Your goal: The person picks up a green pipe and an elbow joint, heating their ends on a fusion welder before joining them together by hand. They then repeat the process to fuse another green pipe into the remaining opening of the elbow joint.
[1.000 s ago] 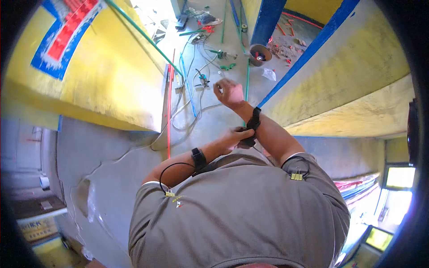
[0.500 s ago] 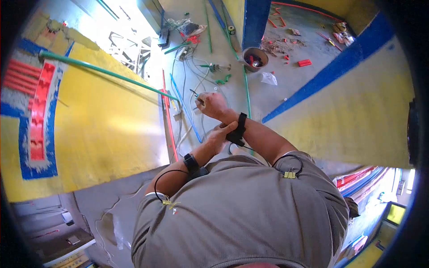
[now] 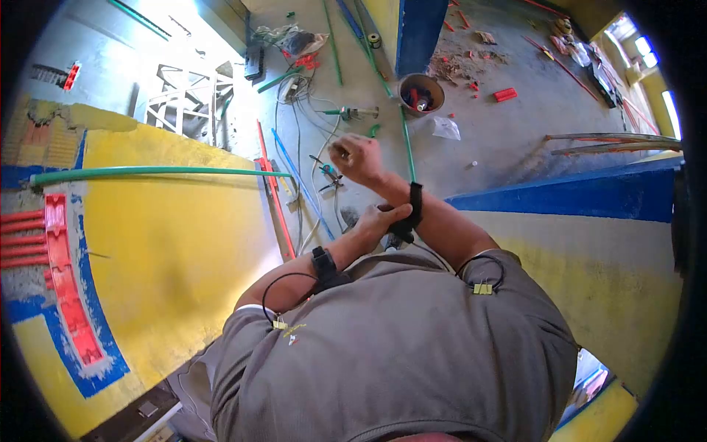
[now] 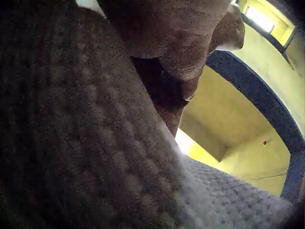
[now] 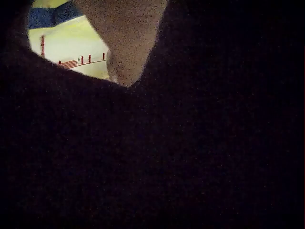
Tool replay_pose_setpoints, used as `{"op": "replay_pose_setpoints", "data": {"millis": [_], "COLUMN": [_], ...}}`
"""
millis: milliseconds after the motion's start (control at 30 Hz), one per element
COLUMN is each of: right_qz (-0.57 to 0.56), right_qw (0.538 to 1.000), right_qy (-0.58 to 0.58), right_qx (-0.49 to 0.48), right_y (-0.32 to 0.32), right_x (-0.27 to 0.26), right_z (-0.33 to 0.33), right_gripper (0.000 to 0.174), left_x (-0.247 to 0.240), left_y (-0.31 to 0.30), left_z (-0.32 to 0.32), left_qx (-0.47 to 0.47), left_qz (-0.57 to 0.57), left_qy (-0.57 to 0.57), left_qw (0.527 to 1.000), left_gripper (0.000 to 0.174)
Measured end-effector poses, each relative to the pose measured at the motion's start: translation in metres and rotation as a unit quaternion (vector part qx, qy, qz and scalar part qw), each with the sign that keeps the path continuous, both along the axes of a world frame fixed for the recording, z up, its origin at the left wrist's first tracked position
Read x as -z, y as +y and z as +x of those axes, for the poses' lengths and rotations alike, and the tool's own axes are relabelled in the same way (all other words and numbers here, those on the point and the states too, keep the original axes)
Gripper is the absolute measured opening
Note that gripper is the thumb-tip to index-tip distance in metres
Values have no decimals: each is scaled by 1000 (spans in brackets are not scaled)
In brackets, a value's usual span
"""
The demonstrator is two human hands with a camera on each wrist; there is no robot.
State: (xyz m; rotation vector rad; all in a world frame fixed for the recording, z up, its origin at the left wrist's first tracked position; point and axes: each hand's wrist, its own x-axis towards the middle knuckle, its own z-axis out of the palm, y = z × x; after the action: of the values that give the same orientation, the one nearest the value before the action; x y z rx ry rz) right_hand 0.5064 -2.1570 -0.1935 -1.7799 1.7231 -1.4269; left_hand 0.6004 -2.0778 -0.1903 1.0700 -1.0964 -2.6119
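Note:
In the head view my left hand (image 3: pixel 374 225) grips a black wrist camera (image 3: pixel 400 228) strapped on the right forearm. The thumb lies across its top near the black band (image 3: pixel 416 202), and the other fingers pass underneath, out of sight. My right hand (image 3: pixel 357 158) is raised above the floor with its fingers curled in and holds nothing visible. In the left wrist view, the left hand (image 4: pixel 186 43) is close against the grey shirt (image 4: pixel 105 143). The right wrist view is mostly dark, with a patch of skin (image 5: pixel 126 43) near the top.
Beyond the hands, pliers (image 3: pixel 330 173), cables (image 3: pixel 283 110), a blue pipe (image 3: pixel 298 177) and red pipes (image 3: pixel 274 191) lie on the floor. A round bucket (image 3: pixel 440 96) stands ahead. Yellow walls (image 3: pixel 177 221) flank both sides, and a green pipe (image 3: pixel 162 175) crosses the left one.
The head view has swung, bringing more floor at the right and the left wall's red conduit boxes into sight. The left hand stays on the wrist camera; the right hand has shifted slightly.

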Motion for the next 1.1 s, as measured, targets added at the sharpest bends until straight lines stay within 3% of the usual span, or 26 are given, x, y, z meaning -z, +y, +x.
{"op": "replay_pose_setpoints", "data": {"millis": [167,333,633,733,800,900,967,1033,1067,1100], "right_qz": [-44,-49,6,20,36,50,78,110,105,169], "right_qw": [994,993,995,997,997,996,996,994,994,984], "right_qy": [86,109,97,68,-37,-51,-42,-4,23,45], "right_qx": [49,25,34,36,57,48,21,-16,-26,-22], "right_y": [-40,-73,-105,-118,-125,-122,-115,-100,-92,-76], "right_x": [1,-15,-5,-11,-18,-33,-32,-12,12,33], "right_z": [-32,-30,-34,-35,-33,-39,-55,-82,-100,-121], "right_gripper": [14,13,13,16,20,23,24,25,25,26], "left_x": [-8,-7,-7,-15,-18,-10,-11,6,13,29], "left_y": [-50,-85,-121,-128,-136,-152,-173,-206,-225,-238], "left_z": [-11,-19,-23,-27,-29,-31,-21,8,30,53], "left_qx": [5,74,94,84,75,111,171,101,87,-12], "left_qz": [46,42,104,103,102,-6,-184,-61,-77,-40], "left_qy": [100,113,83,72,60,76,50,68,69,6], "left_qw": [994,990,987,988,990,991,967,991,991,999], "left_gripper": [56,52,50,50,50,51,55,54,52,49]}}
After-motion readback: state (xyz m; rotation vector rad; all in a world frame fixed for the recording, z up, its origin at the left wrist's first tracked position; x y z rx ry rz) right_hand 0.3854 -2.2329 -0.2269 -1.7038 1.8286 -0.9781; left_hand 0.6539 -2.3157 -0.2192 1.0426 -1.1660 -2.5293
